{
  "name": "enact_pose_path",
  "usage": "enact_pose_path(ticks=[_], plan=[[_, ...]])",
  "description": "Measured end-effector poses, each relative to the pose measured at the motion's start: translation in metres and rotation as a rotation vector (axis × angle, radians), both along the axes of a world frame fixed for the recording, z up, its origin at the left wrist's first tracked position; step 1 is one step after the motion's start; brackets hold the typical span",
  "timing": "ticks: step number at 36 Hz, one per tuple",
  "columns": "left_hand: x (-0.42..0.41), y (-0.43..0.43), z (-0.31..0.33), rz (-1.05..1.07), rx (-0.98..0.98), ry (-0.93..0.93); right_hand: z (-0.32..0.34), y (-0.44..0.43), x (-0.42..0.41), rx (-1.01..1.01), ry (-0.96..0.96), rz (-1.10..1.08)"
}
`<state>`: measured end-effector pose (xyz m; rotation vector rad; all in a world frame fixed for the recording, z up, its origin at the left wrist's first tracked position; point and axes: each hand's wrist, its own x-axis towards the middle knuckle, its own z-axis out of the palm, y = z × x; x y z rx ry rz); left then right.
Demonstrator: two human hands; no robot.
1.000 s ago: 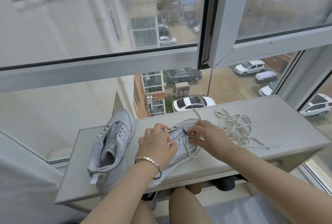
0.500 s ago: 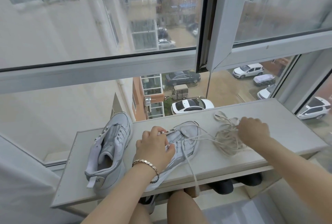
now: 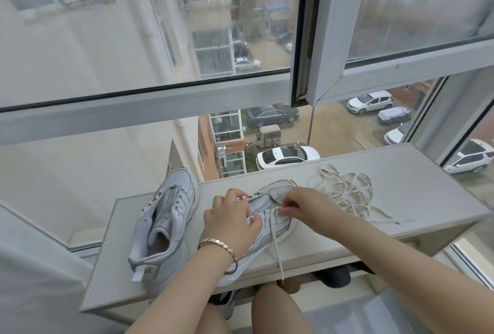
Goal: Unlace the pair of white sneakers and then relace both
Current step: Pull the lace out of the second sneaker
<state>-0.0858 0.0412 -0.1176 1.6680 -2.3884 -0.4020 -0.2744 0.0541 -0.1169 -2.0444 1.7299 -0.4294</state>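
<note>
Quick update from the head cam. Both white sneakers are on the table (image 3: 417, 173) that runs along the window (image 3: 160, 109). The first sneaker (image 3: 171, 224) sits off to the left on its sole. Its toe points at the glass, its heel is near the front edge, and the tongue is pulled wide open. The second sneaker (image 3: 280, 194) is just to the right of it, about mid-table. It's mostly hidden under both hands, with its heel end reaching the front edge.

The left grip (image 3: 230, 222) is curled over the near side of that second sneaker, with the fingers wrapped onto the upper by the eyelets, holding it in place. There's a bracelet (image 3: 217, 245) on that wrist. The right grip (image 3: 307, 205) comes in from the right, thumb and fingertips pinched together on the lace up at the eyelet rows toward the toe. Which eyelet exactly I can't tell, because the fingers cover it.

A lace strand (image 3: 276, 248) runs from under the right grip down across the sneaker and hangs off the front edge of the table. A loose tangle of lace (image 3: 344, 192) lies on the table just right of the right grip. I can't tell whether it joins that strand. Cars (image 3: 287, 155) are parked down below outside the glass.
</note>
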Motion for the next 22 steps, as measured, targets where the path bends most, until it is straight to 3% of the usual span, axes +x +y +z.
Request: enact_pose_path(ticks=[2,6,9,12,14,16,19,22], plan=[[0.001,0.000,-0.001,-0.008,-0.008,-0.001,-0.001,0.002,-0.006,0.034,-0.117,-0.067],[0.001,-0.001,-0.003,-0.013,-0.015,-0.006,-0.004,-0.003,-0.026,-0.005,-0.169,-0.324],[0.001,-0.002,-0.003,-0.011,-0.024,-0.014,-0.005,-0.004,-0.060,-0.010,-0.042,-0.585],[0.001,-0.002,-0.004,-0.010,-0.031,-0.016,-0.006,0.000,-0.082,0.113,0.169,-0.719],[0.000,-0.003,-0.004,-0.005,-0.035,-0.016,-0.008,0.002,-0.078,0.161,0.389,-0.673],[0.000,-0.003,-0.004,-0.003,-0.037,-0.017,-0.011,0.003,-0.065,0.048,0.555,-0.570],[0.001,-0.002,-0.005,-0.005,-0.039,-0.015,-0.008,0.008,-0.036,-0.179,0.341,-0.311],[0.000,-0.001,-0.004,-0.004,-0.035,-0.011,-0.004,0.008,-0.008,-0.185,0.135,-0.055]])
